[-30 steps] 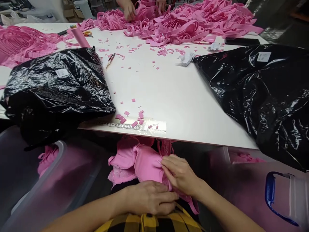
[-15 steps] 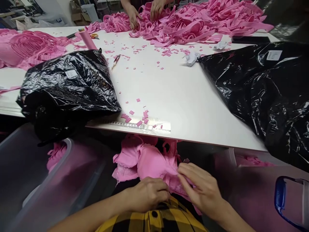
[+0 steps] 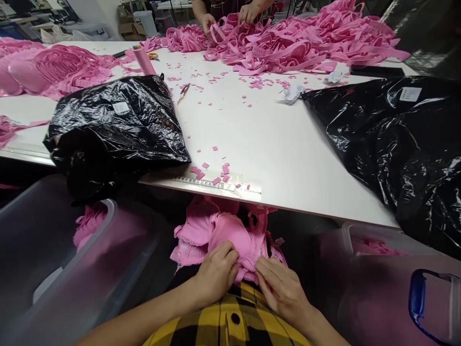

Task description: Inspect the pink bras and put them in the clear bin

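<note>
A pink bra (image 3: 230, 234) with lace edging lies in my lap, just below the table edge, bunched with other pink pieces. My left hand (image 3: 218, 269) is closed on its lower left part, the fingers curled into the fabric. Close beside it, my right hand (image 3: 283, 286) pinches the fabric at the bra's right side. A short stretch of pink cloth shows between the two hands. What lies under the fingertips is hidden.
Black plastic bags (image 3: 122, 125) lie on the white table (image 3: 273, 154) at left and right. A measuring tape (image 3: 201, 183) runs along its edge, with pink scraps near it. Clear bins (image 3: 111, 230) flank my lap. Across the table, another person's hands (image 3: 248, 13) handle pink straps (image 3: 288, 43).
My left hand has moved up and forward onto the bra. My right hand has come slightly left and down, closer to the left. The other person's hands have lifted some straps.
</note>
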Action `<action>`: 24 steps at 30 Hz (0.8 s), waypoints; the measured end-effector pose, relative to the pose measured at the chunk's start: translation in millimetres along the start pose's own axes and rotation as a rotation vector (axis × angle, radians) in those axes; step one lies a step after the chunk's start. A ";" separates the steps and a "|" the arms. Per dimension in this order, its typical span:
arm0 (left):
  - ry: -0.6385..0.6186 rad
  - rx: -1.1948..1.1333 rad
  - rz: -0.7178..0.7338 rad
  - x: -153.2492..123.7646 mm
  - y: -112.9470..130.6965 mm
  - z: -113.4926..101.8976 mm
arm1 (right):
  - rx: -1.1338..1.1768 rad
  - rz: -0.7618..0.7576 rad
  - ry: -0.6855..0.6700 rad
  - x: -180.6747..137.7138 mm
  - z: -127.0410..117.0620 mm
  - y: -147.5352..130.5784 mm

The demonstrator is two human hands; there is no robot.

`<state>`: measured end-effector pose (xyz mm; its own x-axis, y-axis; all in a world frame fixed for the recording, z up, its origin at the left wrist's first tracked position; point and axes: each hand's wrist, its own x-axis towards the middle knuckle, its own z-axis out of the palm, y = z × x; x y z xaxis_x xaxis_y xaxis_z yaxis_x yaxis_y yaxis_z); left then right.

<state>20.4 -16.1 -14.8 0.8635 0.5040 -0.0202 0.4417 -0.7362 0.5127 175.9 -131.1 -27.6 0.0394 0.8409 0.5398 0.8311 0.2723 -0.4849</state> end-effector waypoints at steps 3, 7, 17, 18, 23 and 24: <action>-0.010 0.035 0.003 0.6 0.2 2.7 | 0.014 -0.020 0.012 -0.3 2.2 -1.8; -0.006 -0.070 -0.085 2.0 0.7 2.9 | 0.064 -0.034 0.048 1.3 5.1 -4.9; 0.121 -0.509 -0.285 9.6 6.5 -7.0 | 0.031 0.005 0.162 1.9 15.2 -5.3; 0.139 -0.546 -0.302 10.9 6.4 -6.6 | 0.032 -0.011 0.163 1.7 17.1 -5.3; 0.199 -0.656 -0.335 16.9 4.6 -2.4 | 0.047 0.010 0.169 6.6 26.3 -6.0; 0.222 -0.650 -0.345 17.8 3.7 -1.8 | 0.062 0.020 0.168 9.1 28.4 -6.3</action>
<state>36.9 -9.1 -11.7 0.6032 0.7864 -0.1333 0.3865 -0.1420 0.9113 155.3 -111.9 -39.2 0.1518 0.7576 0.6349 0.7939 0.2892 -0.5349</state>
